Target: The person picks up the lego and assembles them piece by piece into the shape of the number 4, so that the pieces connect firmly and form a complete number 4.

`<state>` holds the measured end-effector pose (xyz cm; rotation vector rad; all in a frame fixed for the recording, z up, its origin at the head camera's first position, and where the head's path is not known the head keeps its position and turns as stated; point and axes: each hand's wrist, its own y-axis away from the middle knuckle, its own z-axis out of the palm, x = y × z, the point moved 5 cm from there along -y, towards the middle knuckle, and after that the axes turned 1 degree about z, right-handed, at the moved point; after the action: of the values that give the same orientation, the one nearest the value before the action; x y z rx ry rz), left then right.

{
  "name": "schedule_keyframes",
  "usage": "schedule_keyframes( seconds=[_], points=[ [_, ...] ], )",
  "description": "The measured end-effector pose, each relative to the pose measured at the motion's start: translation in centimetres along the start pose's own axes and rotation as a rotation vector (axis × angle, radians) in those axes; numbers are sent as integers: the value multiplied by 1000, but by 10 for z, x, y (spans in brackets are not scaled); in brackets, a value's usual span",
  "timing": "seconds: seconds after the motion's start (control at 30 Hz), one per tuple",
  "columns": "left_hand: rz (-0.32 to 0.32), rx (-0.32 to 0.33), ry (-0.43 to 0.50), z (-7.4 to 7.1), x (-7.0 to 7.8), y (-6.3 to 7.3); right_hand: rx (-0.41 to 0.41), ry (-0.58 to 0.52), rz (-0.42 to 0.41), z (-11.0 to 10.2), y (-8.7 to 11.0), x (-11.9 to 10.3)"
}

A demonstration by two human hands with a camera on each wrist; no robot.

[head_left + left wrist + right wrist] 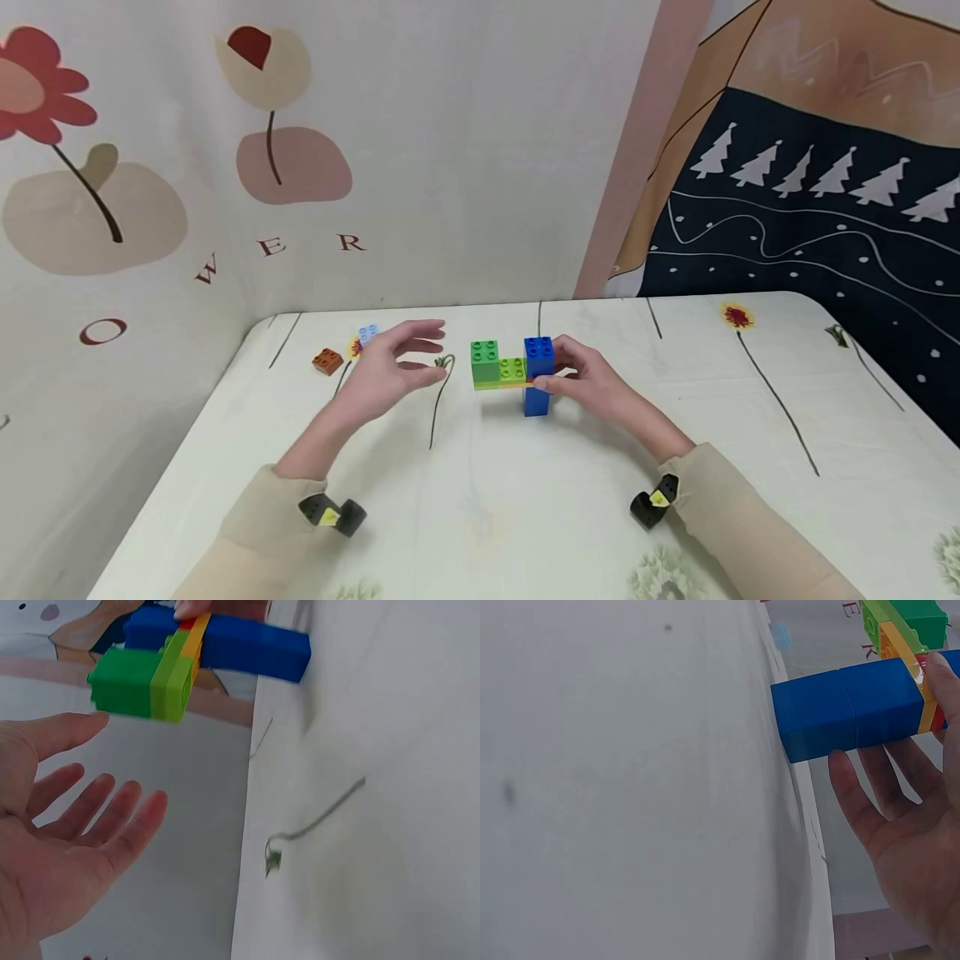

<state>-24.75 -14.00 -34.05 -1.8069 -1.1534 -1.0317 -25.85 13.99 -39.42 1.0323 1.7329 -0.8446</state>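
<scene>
My right hand (592,379) grips a toy brick build near its blue column (538,357), with thumb on one side and fingers on the other. From the column an arm reaches left: an orange plate (196,636), a lime brick (512,369) and, at its end, a green brick (485,360). A sliver of red brick (938,718) shows by the right thumb. The column is upright; whether its foot touches the table I cannot tell. To the left, my left hand (382,375) hovers with fingers spread, holding nothing, its thumb a short way from the green brick.
A brown brick (327,361) and a light blue brick (367,332) lie at the back left of the table, beyond the left hand. The white flowered tablecloth (480,500) covers the table. A printed curtain (450,167) hangs behind its far edge.
</scene>
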Motion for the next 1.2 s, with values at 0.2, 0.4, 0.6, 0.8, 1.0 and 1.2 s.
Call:
schedule_keyframes(
  seconds=[0.2,0.4,0.6,0.8,1.0,1.2],
  points=[
    [59,196,-30,-41,-7,9,-3,-6,11,0,1,0],
    [41,338,11,-75,-20,16,5,3,15,-1,2,0],
    [-49,381,-77,-101,-45,19,8,14,11,-3,2,1],
    [-145,394,-129,-126,-77,21,10,4,8,-3,0,1],
    [-224,430,-130,-139,-99,26,-5,-26,4,0,-1,1],
    [-278,441,-129,-142,-114,31,-8,-36,9,1,-1,1]
  ],
)
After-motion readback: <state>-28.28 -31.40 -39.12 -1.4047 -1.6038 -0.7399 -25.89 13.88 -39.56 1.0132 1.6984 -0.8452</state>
